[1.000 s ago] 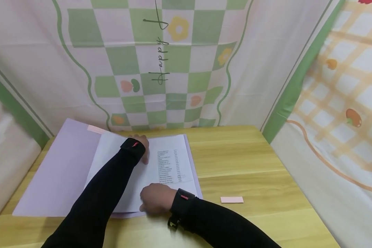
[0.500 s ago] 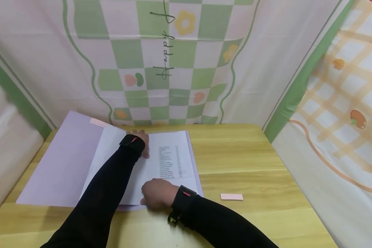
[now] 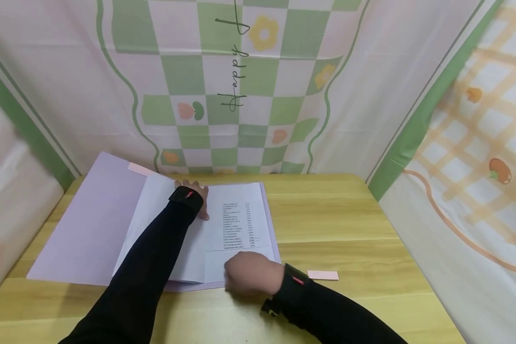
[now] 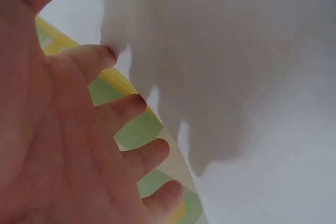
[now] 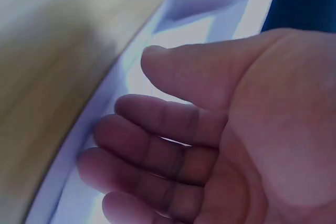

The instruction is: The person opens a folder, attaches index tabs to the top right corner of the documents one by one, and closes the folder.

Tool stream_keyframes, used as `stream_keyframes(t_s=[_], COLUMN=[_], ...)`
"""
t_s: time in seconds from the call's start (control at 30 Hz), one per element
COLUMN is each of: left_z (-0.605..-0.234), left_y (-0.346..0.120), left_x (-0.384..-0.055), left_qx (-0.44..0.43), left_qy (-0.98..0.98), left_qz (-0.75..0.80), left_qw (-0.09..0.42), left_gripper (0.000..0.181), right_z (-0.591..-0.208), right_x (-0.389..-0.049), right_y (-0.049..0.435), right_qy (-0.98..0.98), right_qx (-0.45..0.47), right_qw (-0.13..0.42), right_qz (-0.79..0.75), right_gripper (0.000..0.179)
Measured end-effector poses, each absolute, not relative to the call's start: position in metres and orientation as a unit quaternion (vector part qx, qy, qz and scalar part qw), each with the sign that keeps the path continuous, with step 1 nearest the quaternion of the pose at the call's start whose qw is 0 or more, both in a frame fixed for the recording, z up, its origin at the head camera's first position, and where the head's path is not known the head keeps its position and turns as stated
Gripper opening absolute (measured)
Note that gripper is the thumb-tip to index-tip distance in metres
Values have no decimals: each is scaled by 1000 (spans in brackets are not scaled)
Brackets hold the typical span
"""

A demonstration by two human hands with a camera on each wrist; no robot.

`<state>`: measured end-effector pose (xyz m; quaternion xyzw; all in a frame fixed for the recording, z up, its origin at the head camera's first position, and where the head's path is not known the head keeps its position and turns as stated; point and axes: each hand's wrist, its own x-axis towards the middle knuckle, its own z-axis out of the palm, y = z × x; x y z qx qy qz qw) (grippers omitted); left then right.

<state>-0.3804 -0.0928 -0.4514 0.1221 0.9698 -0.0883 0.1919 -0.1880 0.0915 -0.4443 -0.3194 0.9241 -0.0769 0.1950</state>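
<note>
A lilac folder (image 3: 81, 229) lies spread on the table, its cover turned to the left. Over its middle is a blank white page (image 3: 145, 215), and a sheet with a printed list (image 3: 241, 227) shows to the right. My left hand (image 3: 198, 196) is at the top of the page, fingers apart; the left wrist view shows the palm (image 4: 58, 129) and a hand shadow on white paper (image 4: 283, 145). My right hand (image 3: 253, 274) is at the folder's lower edge. In the right wrist view its fingers (image 5: 152, 166) are loosely bent with nothing between them and the thumb.
A pink strip (image 3: 323, 275) lies on the wooden table (image 3: 327, 220) right of the folder, near my right wrist. Another pink strip (image 3: 140, 168) is at the folder cover's top edge. Patterned cloth (image 3: 223, 138) hangs behind and at both sides.
My right hand has moved right along the folder's lower edge, away from the blank page's bottom corner, which now shows. My left hand stays at the top. The head view has shifted slightly.
</note>
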Motion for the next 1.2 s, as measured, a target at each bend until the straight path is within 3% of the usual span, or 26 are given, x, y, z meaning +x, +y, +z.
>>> stream_keyframes(t_s=[0.13, 0.37, 0.47, 0.57, 0.7, 0.8, 0.93, 1.2], left_z=[-443, -434, -438, -440, -437, -432, -430, -440], left_y=[-92, -74, -69, -70, -75, -78, -80, -89], left_x=[-366, -327, -310, -290, -261, -239, -215, -185], left_qx=[153, 200, 217, 237, 263, 288, 308, 354], left_qy=[969, 961, 956, 953, 952, 948, 943, 931], left_qz=[-128, -172, -178, -171, -136, -112, -98, -52], left_qw=[148, 85, 83, 80, 78, 80, 79, 79], left_gripper=[94, 60, 63, 68, 62, 58, 57, 26], right_z=[-438, -431, -427, -422, -424, -432, -442, -452], right_x=[-184, -178, -174, -168, -163, -158, -154, -150], right_y=[128, 199, 224, 245, 265, 277, 288, 293], right_qy=[932, 949, 954, 960, 967, 971, 976, 975], right_qx=[-308, -280, -270, -255, -220, -192, -186, -194], right_qw=[171, 109, 87, 81, 106, 116, 89, 72], right_qz=[-85, -95, -93, -83, -78, -80, -77, -83], right_gripper=[24, 17, 8, 18, 28, 28, 22, 21])
